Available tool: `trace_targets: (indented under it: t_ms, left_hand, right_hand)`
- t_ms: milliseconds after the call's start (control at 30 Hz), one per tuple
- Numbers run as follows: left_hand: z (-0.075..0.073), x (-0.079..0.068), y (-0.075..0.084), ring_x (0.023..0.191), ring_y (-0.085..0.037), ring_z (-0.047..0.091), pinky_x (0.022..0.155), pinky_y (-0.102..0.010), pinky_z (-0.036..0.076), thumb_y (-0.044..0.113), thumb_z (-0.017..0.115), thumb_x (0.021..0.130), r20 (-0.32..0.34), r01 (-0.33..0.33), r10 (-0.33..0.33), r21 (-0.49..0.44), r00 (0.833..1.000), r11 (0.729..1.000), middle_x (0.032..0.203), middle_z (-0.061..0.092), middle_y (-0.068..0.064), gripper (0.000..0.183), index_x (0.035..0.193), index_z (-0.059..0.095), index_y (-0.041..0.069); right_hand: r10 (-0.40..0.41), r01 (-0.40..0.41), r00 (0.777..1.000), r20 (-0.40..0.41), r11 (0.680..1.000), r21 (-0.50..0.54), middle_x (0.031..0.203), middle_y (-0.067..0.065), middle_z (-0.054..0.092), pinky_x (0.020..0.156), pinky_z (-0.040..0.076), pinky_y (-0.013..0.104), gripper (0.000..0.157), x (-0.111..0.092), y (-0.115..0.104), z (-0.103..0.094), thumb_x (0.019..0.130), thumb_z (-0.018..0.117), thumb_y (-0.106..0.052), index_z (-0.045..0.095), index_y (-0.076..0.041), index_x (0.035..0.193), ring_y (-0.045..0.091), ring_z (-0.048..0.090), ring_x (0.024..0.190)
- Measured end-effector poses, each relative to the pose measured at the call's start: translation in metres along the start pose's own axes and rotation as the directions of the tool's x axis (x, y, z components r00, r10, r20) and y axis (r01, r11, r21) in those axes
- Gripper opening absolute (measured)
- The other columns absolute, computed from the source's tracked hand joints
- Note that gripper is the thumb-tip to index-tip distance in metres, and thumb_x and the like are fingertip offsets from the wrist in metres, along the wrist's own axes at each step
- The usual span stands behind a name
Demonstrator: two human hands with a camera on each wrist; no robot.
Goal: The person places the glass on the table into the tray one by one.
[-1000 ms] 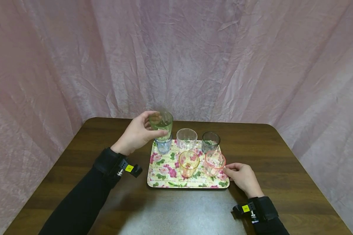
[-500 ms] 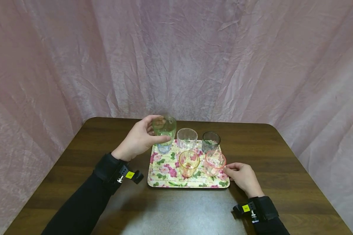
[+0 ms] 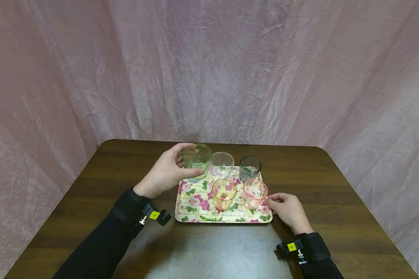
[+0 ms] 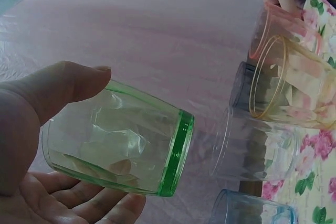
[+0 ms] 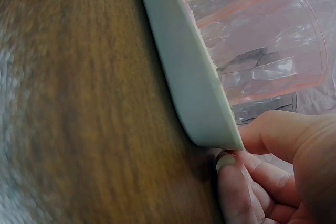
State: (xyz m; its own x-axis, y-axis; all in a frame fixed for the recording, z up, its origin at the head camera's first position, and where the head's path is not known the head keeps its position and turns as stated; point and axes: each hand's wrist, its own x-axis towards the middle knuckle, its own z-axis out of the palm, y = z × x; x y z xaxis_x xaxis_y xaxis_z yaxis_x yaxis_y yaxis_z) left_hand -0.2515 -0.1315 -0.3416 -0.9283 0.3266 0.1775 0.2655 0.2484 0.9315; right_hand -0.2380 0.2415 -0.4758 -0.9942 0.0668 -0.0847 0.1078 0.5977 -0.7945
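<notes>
My left hand (image 3: 165, 170) grips a green glass (image 3: 200, 161) in the air over the tray's back left corner. In the left wrist view, the green glass (image 4: 139, 142) lies between the thumb and the fingers, apart from the blue glass (image 4: 252, 208). The head view has that blue glass almost wholly hidden behind the green one. My right hand (image 3: 290, 211) pinches the right edge of the flowered tray (image 3: 192, 215); in the right wrist view its thumb is on the rim (image 5: 223, 106) and fingers are underneath.
On the tray stand a clear glass (image 3: 221, 164), a dark grey glass (image 3: 250, 169), a yellow glass (image 3: 224, 194) and a pink glass (image 3: 255, 193) near my right hand. The tray lies on a brown wooden table (image 3: 335, 217), with a pink curtain (image 3: 209, 69) behind.
My left hand has lowered the green glass and brought it slightly to the right, covering the blue glass in the head view. My right hand has stayed at the tray edge.
</notes>
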Motion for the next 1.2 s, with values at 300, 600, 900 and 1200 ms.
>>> trace_targets:
  t_ms: [300,600,900,1200]
  left_hand:
    - [0.003,-0.006,-0.006,0.121,-0.020,0.050,0.101,-0.048,0.043,0.021,0.086,0.081,-0.001,0.043,-0.043,0.004,0.999,0.999,0.133,0.054,-0.002,0.076,0.143,0.043,0.009]
    - [0.008,-0.020,0.017,0.128,-0.031,0.042,0.107,-0.053,0.036,0.006,0.078,0.087,0.013,0.042,-0.042,-0.008,0.999,0.999,0.138,0.048,-0.019,0.069,0.143,0.039,-0.002]
    - [0.011,-0.025,0.017,0.121,-0.031,0.049,0.087,-0.046,0.050,0.002,0.077,0.087,0.025,0.068,-0.068,-0.014,0.997,0.998,0.137,0.050,-0.017,0.069,0.143,0.038,-0.002]
    - [0.011,-0.018,-0.019,0.122,-0.028,0.048,0.099,-0.052,0.045,0.012,0.083,0.084,0.023,0.101,-0.100,-0.040,0.995,0.994,0.137,0.050,-0.013,0.076,0.145,0.038,0.006]
  right_hand:
    - [-0.015,0.015,1.000,0.000,1.000,-0.004,0.087,0.005,0.070,0.061,0.053,0.028,0.024,0.000,0.000,0.000,0.092,0.073,-0.024,0.073,-0.001,0.101,0.015,0.064,0.072]
    - [-0.009,0.009,1.000,0.001,1.000,-0.012,0.087,0.005,0.070,0.061,0.053,0.028,0.024,0.000,-0.001,0.000,0.092,0.073,-0.024,0.073,-0.002,0.101,0.016,0.063,0.071]
    - [0.001,-0.001,1.000,0.005,1.000,-0.002,0.089,0.006,0.071,0.062,0.055,0.028,0.024,0.001,-0.002,0.000,0.093,0.072,-0.024,0.073,-0.002,0.104,0.016,0.064,0.073]
    - [0.017,-0.017,1.000,0.002,1.000,-0.014,0.090,0.006,0.070,0.061,0.054,0.027,0.025,0.000,-0.001,0.000,0.092,0.073,-0.026,0.073,-0.003,0.102,0.017,0.063,0.073]
